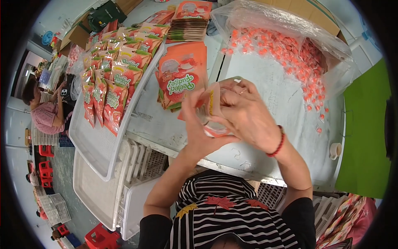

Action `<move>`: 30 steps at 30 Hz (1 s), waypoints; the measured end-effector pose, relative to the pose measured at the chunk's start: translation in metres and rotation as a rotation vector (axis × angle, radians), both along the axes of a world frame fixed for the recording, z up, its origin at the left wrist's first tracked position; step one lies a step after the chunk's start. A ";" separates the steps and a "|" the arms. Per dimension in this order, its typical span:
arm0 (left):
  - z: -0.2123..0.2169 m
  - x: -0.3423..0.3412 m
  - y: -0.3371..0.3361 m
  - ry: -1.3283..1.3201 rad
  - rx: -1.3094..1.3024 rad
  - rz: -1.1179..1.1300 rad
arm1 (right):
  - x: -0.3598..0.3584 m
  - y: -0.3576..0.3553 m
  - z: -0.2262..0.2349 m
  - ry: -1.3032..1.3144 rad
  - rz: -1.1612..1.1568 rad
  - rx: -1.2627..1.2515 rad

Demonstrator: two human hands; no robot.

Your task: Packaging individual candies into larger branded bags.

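My left hand [194, 135] curves around a candy pouch [214, 99], its thumb along the lower edge and its fingers behind. Peach-red outside and pale inside, the pouch is spread at the mouth. My right hand [251, 118], below which a red bead bracelet circles the wrist, grips the pouch's right side with bent fingers. Whether that hand also has something small in it is hidden. Just left of my hands lies a stack of flat pouches [182, 68] on the table.
Wrapped red candies [286, 54] spill from a clear plastic bag [331, 50] at the back right. Filled pouches [112, 79] crowd a white tray [97, 153] on the left. Another pouch stack [188, 25] stands behind. A tape roll [335, 151] sits right; a person [45, 108] sits far left.
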State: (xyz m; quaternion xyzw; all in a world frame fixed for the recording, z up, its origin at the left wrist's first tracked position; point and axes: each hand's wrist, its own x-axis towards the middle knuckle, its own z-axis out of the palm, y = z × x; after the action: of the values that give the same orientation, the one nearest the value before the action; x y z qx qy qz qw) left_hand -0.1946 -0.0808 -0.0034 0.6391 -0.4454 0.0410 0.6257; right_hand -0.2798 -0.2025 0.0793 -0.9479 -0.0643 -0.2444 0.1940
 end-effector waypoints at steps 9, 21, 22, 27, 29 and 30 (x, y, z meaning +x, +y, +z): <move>0.058 0.034 0.022 0.211 0.337 -0.406 | -0.015 0.003 0.031 0.146 0.203 -0.108; 0.040 0.020 0.043 0.451 0.015 -0.304 | -0.035 0.001 0.034 0.309 0.137 0.097; 0.042 0.019 0.044 0.449 0.015 -0.304 | -0.036 0.002 0.036 0.308 0.138 0.097; 0.047 0.013 0.043 0.671 -0.066 -0.315 | -0.037 -0.004 0.037 0.027 0.134 0.073; 0.040 0.017 0.047 0.703 -0.080 -0.336 | -0.038 -0.010 0.033 0.104 0.070 0.103; 0.038 0.018 0.048 0.733 -0.098 -0.356 | -0.038 -0.011 0.031 0.142 0.039 0.117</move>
State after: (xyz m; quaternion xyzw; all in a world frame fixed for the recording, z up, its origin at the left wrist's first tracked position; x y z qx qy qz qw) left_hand -0.1764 -0.0324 0.0349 0.4938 -0.2940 -0.2772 0.7700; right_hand -0.3183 -0.2133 0.1104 -0.9484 -0.0546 -0.1760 0.2580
